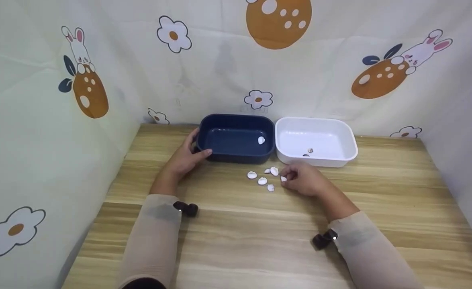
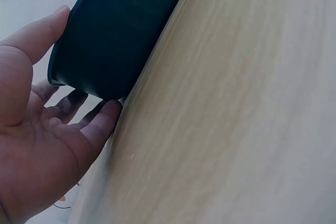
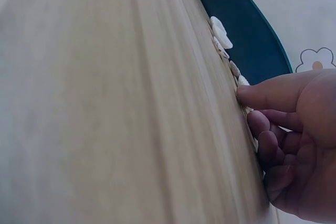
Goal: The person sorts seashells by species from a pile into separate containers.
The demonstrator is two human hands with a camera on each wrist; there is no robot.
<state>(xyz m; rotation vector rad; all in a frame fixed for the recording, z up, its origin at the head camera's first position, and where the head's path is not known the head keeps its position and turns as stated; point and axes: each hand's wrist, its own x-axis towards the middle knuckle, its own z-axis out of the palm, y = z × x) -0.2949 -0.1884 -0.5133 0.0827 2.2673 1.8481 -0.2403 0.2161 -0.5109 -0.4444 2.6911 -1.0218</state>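
My left hand (image 1: 182, 158) holds the left end of a dark blue rectangular container (image 1: 236, 157). Its thumb (image 2: 44, 32) lies at the rim, and the fingers bend against the end wall. One white seashell (image 1: 261, 140) lies inside that container, toward the right. With thumb and fingertips, my right hand (image 1: 306, 179) pinches a small white seashell (image 1: 283, 179) at the tabletop, just in front of a white container (image 1: 320, 161). Several loose white shells (image 1: 262, 181) are scattered on the wood left of the right fingertips; in the right wrist view they line up before the blue wall.
Both containers stand side by side at the back of the wood-grain table (image 1: 252, 241). Inside the white one are two small brownish pieces (image 1: 310, 150). A patterned cloth (image 1: 215, 60) with rabbits and flowers rises behind and along the left side.
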